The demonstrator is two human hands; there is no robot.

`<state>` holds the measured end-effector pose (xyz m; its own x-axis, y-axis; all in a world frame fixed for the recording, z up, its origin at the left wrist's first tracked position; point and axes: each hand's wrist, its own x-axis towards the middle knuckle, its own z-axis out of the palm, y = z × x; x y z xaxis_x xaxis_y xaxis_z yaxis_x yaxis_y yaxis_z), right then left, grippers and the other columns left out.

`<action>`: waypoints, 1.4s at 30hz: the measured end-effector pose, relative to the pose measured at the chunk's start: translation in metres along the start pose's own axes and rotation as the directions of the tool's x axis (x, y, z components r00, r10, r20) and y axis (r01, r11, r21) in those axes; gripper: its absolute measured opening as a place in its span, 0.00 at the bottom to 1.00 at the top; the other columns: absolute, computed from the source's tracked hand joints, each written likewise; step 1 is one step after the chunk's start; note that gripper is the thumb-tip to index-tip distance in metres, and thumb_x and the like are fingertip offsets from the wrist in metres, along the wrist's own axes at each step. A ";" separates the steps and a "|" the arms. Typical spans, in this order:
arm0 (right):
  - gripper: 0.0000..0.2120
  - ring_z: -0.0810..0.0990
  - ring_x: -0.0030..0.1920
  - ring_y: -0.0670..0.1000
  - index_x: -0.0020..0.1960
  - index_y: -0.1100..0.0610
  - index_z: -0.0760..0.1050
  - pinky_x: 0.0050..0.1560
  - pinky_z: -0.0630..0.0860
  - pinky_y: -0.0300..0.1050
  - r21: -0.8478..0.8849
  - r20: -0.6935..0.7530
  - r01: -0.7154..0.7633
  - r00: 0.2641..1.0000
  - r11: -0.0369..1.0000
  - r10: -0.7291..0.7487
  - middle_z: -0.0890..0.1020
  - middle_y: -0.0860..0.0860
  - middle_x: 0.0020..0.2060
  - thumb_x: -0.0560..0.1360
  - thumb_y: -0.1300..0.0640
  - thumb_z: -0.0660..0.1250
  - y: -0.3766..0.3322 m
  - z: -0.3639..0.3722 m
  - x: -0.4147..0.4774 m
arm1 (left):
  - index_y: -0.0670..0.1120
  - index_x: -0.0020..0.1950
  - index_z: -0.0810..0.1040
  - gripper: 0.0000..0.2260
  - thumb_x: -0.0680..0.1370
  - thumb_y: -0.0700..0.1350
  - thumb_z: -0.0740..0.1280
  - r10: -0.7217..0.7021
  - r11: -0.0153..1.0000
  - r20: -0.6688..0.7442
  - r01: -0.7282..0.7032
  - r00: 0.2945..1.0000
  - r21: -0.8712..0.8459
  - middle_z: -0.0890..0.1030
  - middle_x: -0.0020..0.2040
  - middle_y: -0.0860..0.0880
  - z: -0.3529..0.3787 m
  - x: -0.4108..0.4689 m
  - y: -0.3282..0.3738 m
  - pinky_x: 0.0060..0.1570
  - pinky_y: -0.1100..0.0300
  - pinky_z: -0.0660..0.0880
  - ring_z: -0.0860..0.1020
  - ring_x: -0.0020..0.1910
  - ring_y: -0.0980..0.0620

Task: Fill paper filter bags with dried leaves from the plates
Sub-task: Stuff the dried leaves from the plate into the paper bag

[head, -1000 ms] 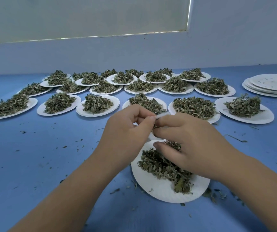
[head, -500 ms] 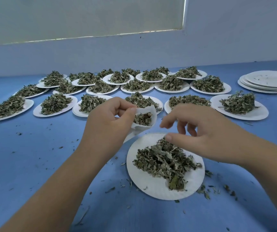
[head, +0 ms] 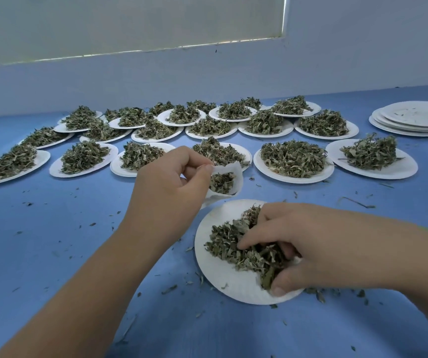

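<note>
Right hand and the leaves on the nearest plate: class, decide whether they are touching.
Touching. The head view shows the right hand with fingers dug into the leaves on the nearest plate.

place: small herb-packing workroom | signs: blue worktop (head: 52, 254) lined with paper plates (head: 409, 169) of dried leaves (head: 293, 158); stack of empty plates (head: 414, 117); bare wall (head: 362, 60); blinded window (head: 130, 21)

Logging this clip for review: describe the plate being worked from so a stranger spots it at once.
On the blue table, rows of heaped plates line the back. One plate sits alone nearest the camera, in front of them. Only it has the right hand in its leaves and much of its white surface bare.
</note>
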<state>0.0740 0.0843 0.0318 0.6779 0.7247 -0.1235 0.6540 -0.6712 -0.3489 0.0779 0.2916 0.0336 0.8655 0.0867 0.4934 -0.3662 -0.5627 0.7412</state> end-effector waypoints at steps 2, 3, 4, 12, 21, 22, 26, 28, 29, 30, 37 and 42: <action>0.33 0.66 0.44 0.27 0.68 0.31 0.61 0.44 0.69 0.37 -0.011 0.003 -0.019 1.000 1.000 0.020 0.63 0.28 0.49 0.68 0.40 0.72 -0.001 0.004 0.002 | 0.54 0.40 0.79 0.09 0.77 0.42 0.67 0.011 1.000 0.004 -0.011 1.000 0.007 0.78 0.37 0.52 0.001 0.000 0.000 0.27 0.73 0.67 0.70 0.26 0.60; 0.32 0.66 0.44 0.27 0.68 0.32 0.61 0.45 0.70 0.38 -0.011 0.003 -0.025 1.000 1.000 0.025 0.62 0.28 0.49 0.69 0.41 0.72 -0.002 0.005 0.003 | 0.55 0.39 0.78 0.09 0.77 0.42 0.67 0.014 1.000 0.006 -0.014 1.000 0.009 0.78 0.36 0.52 0.001 -0.001 0.000 0.27 0.73 0.67 0.70 0.25 0.60; 0.31 0.65 0.44 0.26 0.69 0.32 0.61 0.45 0.69 0.37 -0.014 0.004 -0.023 1.000 1.000 0.023 0.62 0.29 0.49 0.70 0.42 0.71 -0.002 0.005 0.003 | 0.55 0.39 0.78 0.10 0.77 0.42 0.68 0.014 1.000 0.008 -0.014 1.000 0.010 0.77 0.35 0.52 0.002 -0.001 -0.001 0.27 0.73 0.66 0.69 0.25 0.60; 0.18 0.63 0.39 0.27 0.64 0.38 0.73 0.37 0.61 0.28 -0.081 -0.044 0.012 0.999 0.997 -0.016 0.66 0.36 0.46 0.75 0.46 0.68 -0.008 0.008 0.004 | 0.54 0.40 0.79 0.08 0.77 0.43 0.68 0.034 0.999 -0.020 -0.033 0.999 0.018 0.77 0.35 0.53 0.001 -0.001 -0.001 0.26 0.72 0.66 0.69 0.26 0.58; 0.13 0.68 0.41 0.30 0.59 0.43 0.79 0.38 0.65 0.28 -0.053 -0.135 0.054 0.989 0.997 -0.061 0.71 0.38 0.43 0.75 0.51 0.66 -0.011 0.009 0.003 | 0.55 0.40 0.79 0.08 0.77 0.44 0.68 0.047 0.998 -0.035 -0.046 0.998 0.033 0.77 0.35 0.54 0.000 -0.001 -0.002 0.26 0.73 0.65 0.68 0.26 0.59; 0.12 0.70 0.42 0.32 0.57 0.43 0.80 0.39 0.67 0.29 -0.016 -0.151 0.053 0.987 0.998 -0.054 0.74 0.38 0.44 0.75 0.50 0.67 -0.010 0.007 0.002 | 0.55 0.40 0.79 0.08 0.77 0.44 0.68 0.042 0.999 -0.037 -0.041 0.998 0.026 0.76 0.33 0.55 0.000 -0.001 -0.002 0.26 0.73 0.65 0.68 0.26 0.58; 0.09 0.77 0.44 0.39 0.51 0.40 0.81 0.43 0.74 0.35 0.172 -0.203 0.046 0.979 0.984 -0.010 0.79 0.39 0.44 0.72 0.50 0.71 -0.004 -0.004 -0.001 | 0.55 0.40 0.79 0.08 0.76 0.43 0.68 0.043 0.999 -0.039 -0.042 0.998 0.028 0.76 0.33 0.56 0.000 -0.001 -0.002 0.26 0.73 0.64 0.68 0.26 0.59; 0.08 0.79 0.41 0.42 0.49 0.40 0.82 0.42 0.76 0.38 0.252 -0.234 0.053 0.972 0.966 0.008 0.80 0.41 0.43 0.71 0.49 0.73 0.000 -0.010 -0.003 | 0.55 0.40 0.79 0.08 0.76 0.43 0.68 0.052 0.998 -0.030 -0.051 0.998 0.035 0.76 0.34 0.56 0.000 -0.001 -0.002 0.27 0.74 0.65 0.69 0.27 0.59; 0.08 0.79 0.41 0.43 0.49 0.40 0.82 0.42 0.76 0.38 0.276 -0.256 0.061 0.966 0.959 0.013 0.81 0.42 0.42 0.70 0.48 0.73 0.002 -0.012 -0.004 | 0.55 0.40 0.79 0.09 0.76 0.42 0.68 0.058 0.998 -0.024 -0.057 0.998 0.040 0.76 0.35 0.56 0.000 -0.001 -0.001 0.27 0.74 0.65 0.69 0.27 0.60; 0.08 0.79 0.40 0.44 0.48 0.41 0.82 0.40 0.76 0.37 0.300 -0.277 0.067 0.961 0.952 0.019 0.81 0.43 0.41 0.69 0.48 0.73 0.004 -0.015 -0.005 | 0.55 0.40 0.79 0.09 0.76 0.42 0.68 0.062 0.997 -0.016 -0.061 0.998 0.047 0.76 0.35 0.56 0.000 -0.002 -0.001 0.27 0.74 0.65 0.69 0.27 0.60; 0.06 0.78 0.37 0.42 0.45 0.40 0.82 0.37 0.73 0.32 0.351 -0.522 0.068 0.842 0.934 0.134 0.81 0.43 0.36 0.67 0.47 0.73 0.002 -0.014 0.000 | 0.55 0.39 0.78 0.08 0.76 0.43 0.67 0.094 0.992 0.058 -0.099 0.994 0.078 0.74 0.31 0.59 0.007 -0.006 -0.001 0.26 0.71 0.63 0.67 0.25 0.57; 0.10 0.75 0.40 0.40 0.51 0.45 0.83 0.39 0.67 0.27 0.172 -0.577 -0.048 0.805 0.984 0.140 0.76 0.39 0.36 0.70 0.48 0.71 -0.009 -0.007 0.006 | 0.53 0.40 0.78 0.08 0.77 0.42 0.68 0.112 0.990 0.099 -0.120 0.989 0.077 0.73 0.30 0.57 0.012 -0.010 0.000 0.27 0.70 0.63 0.66 0.25 0.57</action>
<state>0.0743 0.0933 0.0407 0.8306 0.3996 0.3877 0.5535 -0.6681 -0.4973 0.0731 0.2807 0.0228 0.8485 -0.0589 0.5260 -0.4402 -0.6303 0.6394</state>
